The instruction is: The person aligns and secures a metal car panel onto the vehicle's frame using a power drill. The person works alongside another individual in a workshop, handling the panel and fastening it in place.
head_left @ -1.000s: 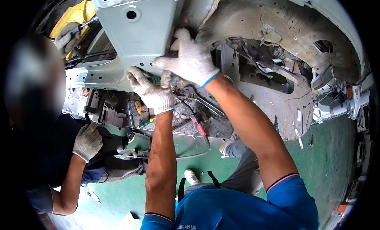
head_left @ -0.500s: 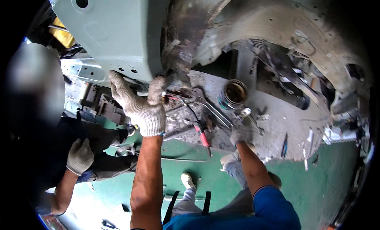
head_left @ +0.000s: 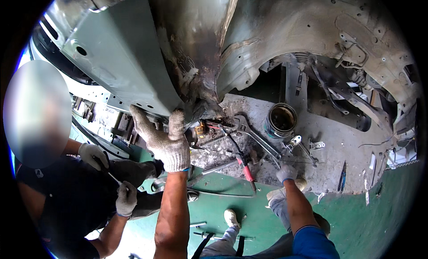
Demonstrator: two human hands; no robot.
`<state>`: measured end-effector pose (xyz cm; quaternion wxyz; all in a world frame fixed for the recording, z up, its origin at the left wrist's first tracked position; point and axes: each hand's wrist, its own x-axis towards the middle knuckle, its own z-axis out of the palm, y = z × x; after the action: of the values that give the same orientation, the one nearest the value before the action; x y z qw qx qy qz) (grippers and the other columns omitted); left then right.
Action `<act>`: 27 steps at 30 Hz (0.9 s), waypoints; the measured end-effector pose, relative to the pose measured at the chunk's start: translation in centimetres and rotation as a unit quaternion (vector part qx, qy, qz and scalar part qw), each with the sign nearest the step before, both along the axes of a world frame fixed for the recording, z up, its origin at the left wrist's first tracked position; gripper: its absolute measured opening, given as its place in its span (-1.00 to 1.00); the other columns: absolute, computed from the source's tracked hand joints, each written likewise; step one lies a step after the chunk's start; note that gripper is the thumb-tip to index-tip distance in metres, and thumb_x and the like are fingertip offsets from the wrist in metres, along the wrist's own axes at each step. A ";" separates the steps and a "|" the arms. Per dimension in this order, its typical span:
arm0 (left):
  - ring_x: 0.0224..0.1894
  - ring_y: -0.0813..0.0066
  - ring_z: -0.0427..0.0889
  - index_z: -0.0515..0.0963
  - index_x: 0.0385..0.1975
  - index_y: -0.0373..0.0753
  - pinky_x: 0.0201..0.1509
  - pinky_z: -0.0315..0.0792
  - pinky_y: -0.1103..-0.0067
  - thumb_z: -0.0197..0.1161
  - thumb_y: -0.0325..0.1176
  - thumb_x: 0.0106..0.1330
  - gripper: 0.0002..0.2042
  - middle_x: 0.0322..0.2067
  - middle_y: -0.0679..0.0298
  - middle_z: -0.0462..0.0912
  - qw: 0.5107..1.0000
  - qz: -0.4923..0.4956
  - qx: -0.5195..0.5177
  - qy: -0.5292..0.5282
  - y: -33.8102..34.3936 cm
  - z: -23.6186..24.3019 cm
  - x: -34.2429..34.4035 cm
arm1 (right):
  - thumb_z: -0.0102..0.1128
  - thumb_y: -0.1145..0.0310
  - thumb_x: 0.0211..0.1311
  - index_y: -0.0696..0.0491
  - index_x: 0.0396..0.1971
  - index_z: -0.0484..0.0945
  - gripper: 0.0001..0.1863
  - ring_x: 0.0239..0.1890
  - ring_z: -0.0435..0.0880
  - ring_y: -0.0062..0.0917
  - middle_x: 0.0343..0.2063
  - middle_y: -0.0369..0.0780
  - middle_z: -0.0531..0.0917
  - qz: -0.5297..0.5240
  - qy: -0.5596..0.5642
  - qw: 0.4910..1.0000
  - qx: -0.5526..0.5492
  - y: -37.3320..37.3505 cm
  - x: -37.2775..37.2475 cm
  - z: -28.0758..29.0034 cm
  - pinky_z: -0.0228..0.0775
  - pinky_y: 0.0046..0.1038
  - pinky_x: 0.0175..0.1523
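My left hand (head_left: pixel 167 143), in a white knit glove, reaches up and holds the lower edge of a pale green car body panel (head_left: pixel 116 49), fingers and thumb spread along it. The panel meets a rusty, charred seam (head_left: pixel 200 81) just right of the hand. My right hand (head_left: pixel 286 173), also gloved, is low over the dirty grey floor among loose tools, beside a small metal bracket (head_left: pixel 294 141). Whether it grips anything is not visible.
A rusty open can (head_left: pixel 281 120), wrenches (head_left: pixel 249 133) and a red-handled tool (head_left: pixel 246 171) lie on the floor under the wheel arch (head_left: pixel 312 40). A person in dark clothes crouches at left, gloved hands (head_left: pixel 126 199) on a thin tool. My shoes (head_left: pixel 232 217) stand on green floor.
The view has closed in on the panel. My right hand left the panel a second ago and has dropped down to the tools on the floor. My left hand stays on the panel edge.
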<state>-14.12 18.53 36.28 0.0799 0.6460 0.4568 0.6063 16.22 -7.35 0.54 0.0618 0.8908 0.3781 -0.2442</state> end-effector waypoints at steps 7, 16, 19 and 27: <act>0.56 -0.03 0.14 0.09 0.56 -0.35 0.61 0.07 0.19 0.49 0.11 0.27 0.02 0.52 -0.18 0.13 1.000 0.011 0.003 0.006 -0.5 1.2 0.9 | 0.30 0.09 0.15 0.02 -0.24 0.72 -0.67 -0.16 0.75 -0.07 -0.27 0.00 0.75 -0.072 0.287 0.936 0.192 0.7 -13.8 4.8 0.55 -0.10 -0.04; 0.50 -0.12 0.22 0.15 0.53 -0.37 0.57 0.17 0.15 0.45 0.20 0.24 0.03 0.46 -0.23 0.22 0.997 0.058 0.007 0.041 -0.3 1.2 0.7 | 0.19 0.29 0.31 0.02 -0.02 0.61 -0.72 -0.22 0.74 -0.19 -0.28 -0.08 0.72 0.130 0.491 0.814 0.280 3.6 -30.3 15.9 0.52 -0.18 -0.09; 0.50 -0.14 0.23 0.15 0.54 -0.34 0.56 0.18 0.14 0.47 0.17 0.23 0.02 0.47 -0.23 0.19 0.997 0.060 0.004 0.048 -0.2 1.3 0.9 | 0.15 0.31 0.39 0.04 0.01 0.59 -0.74 -0.25 0.73 -0.19 -0.30 -0.04 0.68 0.136 0.537 0.784 0.281 3.5 -32.1 17.6 0.51 -0.17 -0.10; 0.51 -0.14 0.19 0.12 0.56 -0.30 0.58 0.14 0.15 0.49 0.11 0.24 0.01 0.47 -0.24 0.19 0.999 0.041 0.007 0.032 -0.9 1.9 0.7 | 0.13 0.28 0.52 0.02 -0.08 0.61 -0.83 -0.41 0.57 -0.53 -0.44 -0.28 0.60 0.101 0.665 0.699 0.241 3.0 -32.4 18.1 0.42 -0.39 -0.27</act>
<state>-13.44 17.66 38.21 0.0355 0.6460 0.4809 0.5917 -16.23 -4.37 18.63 -0.3986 0.4373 0.4544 -0.6659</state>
